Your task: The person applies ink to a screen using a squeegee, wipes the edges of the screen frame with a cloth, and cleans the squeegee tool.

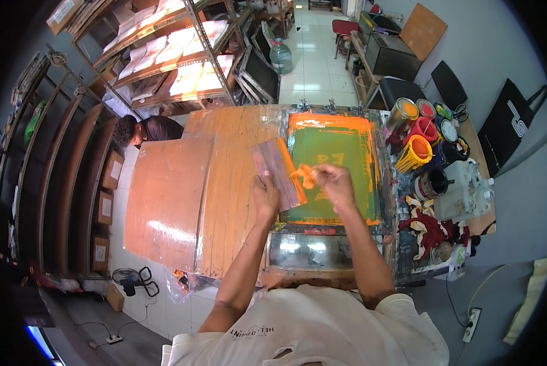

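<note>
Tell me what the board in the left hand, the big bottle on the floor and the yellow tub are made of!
Board: probably wood, dull and stained, with streaks like grain.
Big bottle: likely smooth, shiny plastic: it's see-through and bluish.
Yellow tub: maybe plastic from its bright colour; orange drips hide its finish.

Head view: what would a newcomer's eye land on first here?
Probably the green screen with its vivid orange border, just right of the picture's middle. Over its left edge, the left hand holds an orange-edged squeegee, and the right hand grips a small orange-smeared piece by that edge. Next comes the orange-streaked yellow pail, right of the screen.
</note>
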